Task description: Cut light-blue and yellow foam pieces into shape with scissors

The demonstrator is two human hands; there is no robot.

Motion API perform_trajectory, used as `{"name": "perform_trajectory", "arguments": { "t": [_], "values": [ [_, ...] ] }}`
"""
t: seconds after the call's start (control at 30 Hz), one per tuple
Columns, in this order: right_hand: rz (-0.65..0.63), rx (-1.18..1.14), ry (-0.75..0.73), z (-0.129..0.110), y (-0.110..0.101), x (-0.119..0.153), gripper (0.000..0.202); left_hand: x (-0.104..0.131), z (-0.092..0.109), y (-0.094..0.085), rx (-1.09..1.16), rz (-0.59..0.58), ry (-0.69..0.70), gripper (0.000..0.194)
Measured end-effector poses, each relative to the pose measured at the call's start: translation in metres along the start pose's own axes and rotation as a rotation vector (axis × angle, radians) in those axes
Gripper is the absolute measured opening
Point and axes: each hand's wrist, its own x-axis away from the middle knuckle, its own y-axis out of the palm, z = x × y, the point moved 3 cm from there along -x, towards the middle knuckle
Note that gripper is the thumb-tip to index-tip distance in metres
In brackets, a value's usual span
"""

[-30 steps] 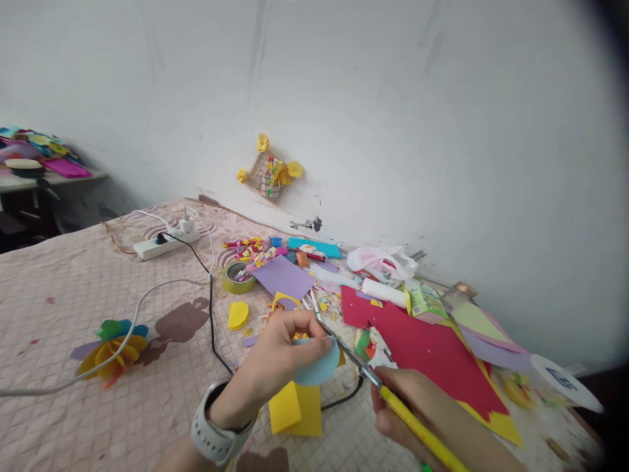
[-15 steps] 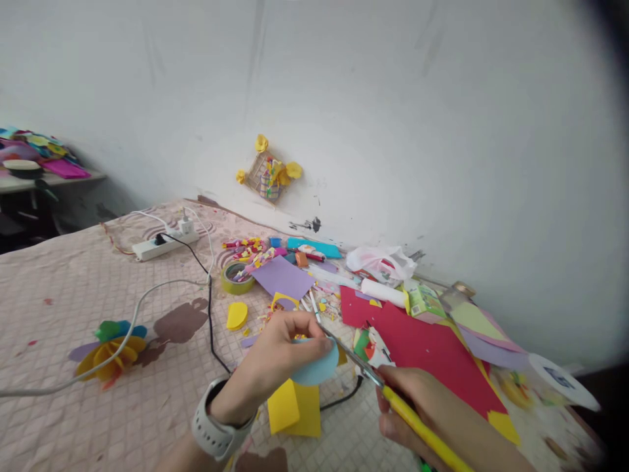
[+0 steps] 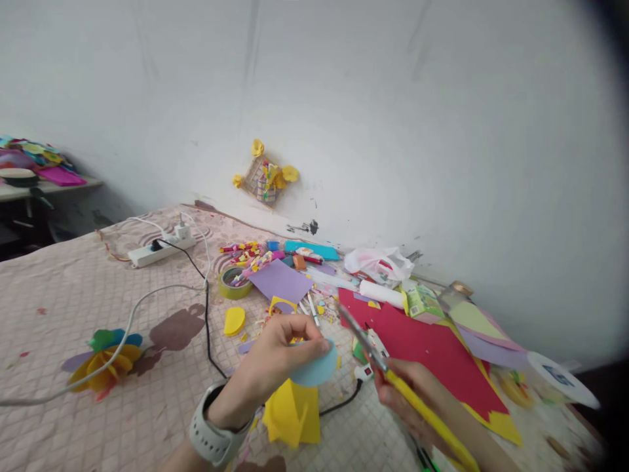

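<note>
The left hand (image 3: 282, 351) pinches the rounded pale blue paper (image 3: 315, 371) between thumb and fingers, in front of the wearer and above the yellow paper (image 3: 295, 419). The right hand (image 3: 413, 394) grips the yellow-handled scissors (image 3: 400, 388), blades apart from the blue edge. Blur hides whether the blades are fully closed. For a smooth curve, the sheet is best rotated into short strokes, fingertips clear of the cutting line.

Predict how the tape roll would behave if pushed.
The tape roll would probably slide rather than roll, since it lies on its flat side. Tipping looks unlikely: it's wide and low. Its thick ring wall suggests it would hold its shape.
</note>
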Motion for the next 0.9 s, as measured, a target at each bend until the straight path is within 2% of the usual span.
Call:
{"name": "perform_trajectory", "arguments": {
  "t": [0.07, 0.2, 0.23, 0.33, 0.47, 0.6, 0.67, 0.7, 0.83, 0.9],
  "values": [
    [0.174, -0.25, -0.054, 0.002, 0.009, -0.008, 0.041, -0.002, -0.003, 0.002, 0.011, 0.005, 0.028, 0.026],
    [0.323, -0.456, -0.243, -0.009, 0.039, -0.032, 0.034, -0.008, -0.01, 0.004, 0.068, 0.03, 0.062, 0.027],
    [0.381, -0.506, -0.23, -0.01, 0.046, -0.038, 0.031, -0.009, -0.011, 0.004, 0.087, 0.034, 0.074, 0.026],
    [0.443, -0.598, -0.217, -0.009, 0.06, -0.055, 0.024, -0.013, -0.012, 0.001, 0.101, 0.05, 0.104, 0.023],
    [0.448, -0.733, -0.249, 0.005, 0.062, -0.066, 0.022, -0.017, -0.014, -0.002, 0.05, 0.091, 0.056, 0.022],
    [0.517, -0.665, -0.202, 0.023, 0.047, -0.067, 0.023, -0.029, -0.022, -0.013, -0.048, 0.136, 0.04, 0.022],
    [0.58, -0.652, -0.163, 0.032, 0.038, -0.067, 0.025, -0.038, -0.025, -0.033, -0.226, 0.213, 0.085, 0.023],
    [0.611, -0.649, -0.149, 0.036, 0.033, -0.066, 0.026, -0.042, -0.026, -0.048, -0.369, 0.297, 0.112, 0.025],
    [0.674, -0.601, -0.095, 0.051, 0.019, -0.064, 0.028, -0.047, -0.03, -0.126, -0.534, 0.545, 0.092, 0.026],
    [0.694, -0.576, -0.077, 0.056, 0.015, -0.064, 0.029, -0.043, -0.034, -0.159, -0.628, 0.64, 0.055, 0.022]
  ]
}}
